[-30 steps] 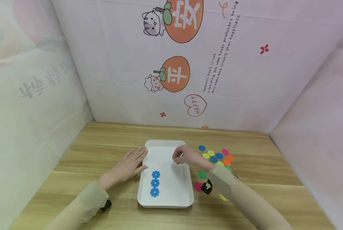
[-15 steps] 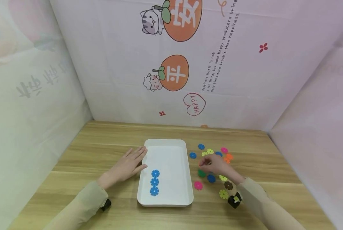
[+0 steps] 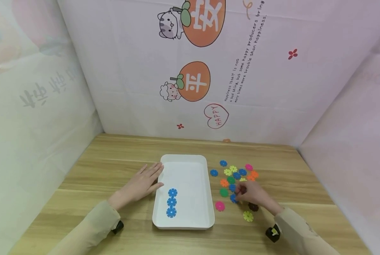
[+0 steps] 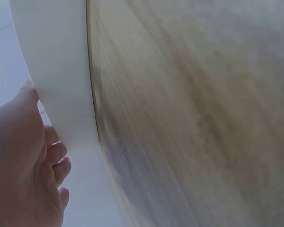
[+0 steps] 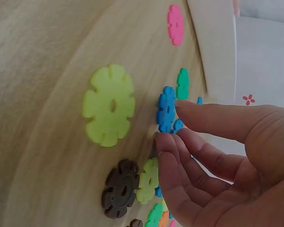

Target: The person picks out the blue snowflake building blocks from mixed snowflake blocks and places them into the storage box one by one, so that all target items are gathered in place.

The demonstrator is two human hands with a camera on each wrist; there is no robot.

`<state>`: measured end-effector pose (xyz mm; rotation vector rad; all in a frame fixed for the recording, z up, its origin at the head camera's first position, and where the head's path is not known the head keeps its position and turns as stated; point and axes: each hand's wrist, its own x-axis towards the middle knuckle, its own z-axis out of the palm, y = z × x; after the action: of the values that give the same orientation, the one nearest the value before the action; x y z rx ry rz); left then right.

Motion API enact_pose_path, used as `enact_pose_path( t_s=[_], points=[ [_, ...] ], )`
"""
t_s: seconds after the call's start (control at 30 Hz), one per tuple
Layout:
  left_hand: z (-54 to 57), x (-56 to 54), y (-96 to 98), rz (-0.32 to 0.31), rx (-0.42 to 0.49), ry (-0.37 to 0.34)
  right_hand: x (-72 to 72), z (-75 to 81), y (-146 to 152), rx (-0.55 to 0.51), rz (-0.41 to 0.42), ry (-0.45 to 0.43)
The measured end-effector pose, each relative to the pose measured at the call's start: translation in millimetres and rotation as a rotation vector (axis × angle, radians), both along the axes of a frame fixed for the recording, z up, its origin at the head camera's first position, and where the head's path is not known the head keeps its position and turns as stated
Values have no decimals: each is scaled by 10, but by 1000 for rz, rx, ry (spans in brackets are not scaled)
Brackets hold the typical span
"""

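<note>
My left hand [image 3: 140, 186] rests with straight fingers on the left rim of a white tray [image 3: 190, 177]; in the left wrist view its fingertips lie along the tray wall [image 4: 57, 61]. Inside the tray, three blue snowflake discs [image 3: 171, 202] stand joined in a row. To the tray's right, my right hand [image 3: 255, 194] reaches down at a blue snowflake disc [image 3: 233, 199] on the table. Close up in the right wrist view, the thumb and fingertips are parted right at that blue disc [image 5: 165, 109], the thumb tip overlapping its edge.
Several loose snowflake discs lie right of the tray: a pink one [image 3: 220, 206], a green one [image 3: 224, 192], an orange one [image 3: 224, 182], a yellow one [image 3: 248, 216] and a brown one [image 5: 120, 189] among them. Printed cloth walls [image 3: 256, 117] enclose the wooden table [image 3: 129, 156].
My right hand has moved from over the tray out to the right, first above the orange and green discs, then down to the blue disc. The left hand stays at the rim.
</note>
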<state>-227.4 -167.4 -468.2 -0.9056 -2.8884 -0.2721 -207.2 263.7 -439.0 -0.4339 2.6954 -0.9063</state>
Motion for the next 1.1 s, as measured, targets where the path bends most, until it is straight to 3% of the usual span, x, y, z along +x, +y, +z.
enact_pose_path(
  t_s=[0.63, 0.9, 1.1],
  points=[
    [-13, -3, 3, -3, -15, 10, 40, -7, -73, 56, -63, -8],
    [-21, -6, 6, 5, -15, -4, 26, -10, -30, 23, -54, -19],
    [-7, -2, 1, 6, -12, -7, -2, 78, -8, -26, -8, -37]
  ],
)
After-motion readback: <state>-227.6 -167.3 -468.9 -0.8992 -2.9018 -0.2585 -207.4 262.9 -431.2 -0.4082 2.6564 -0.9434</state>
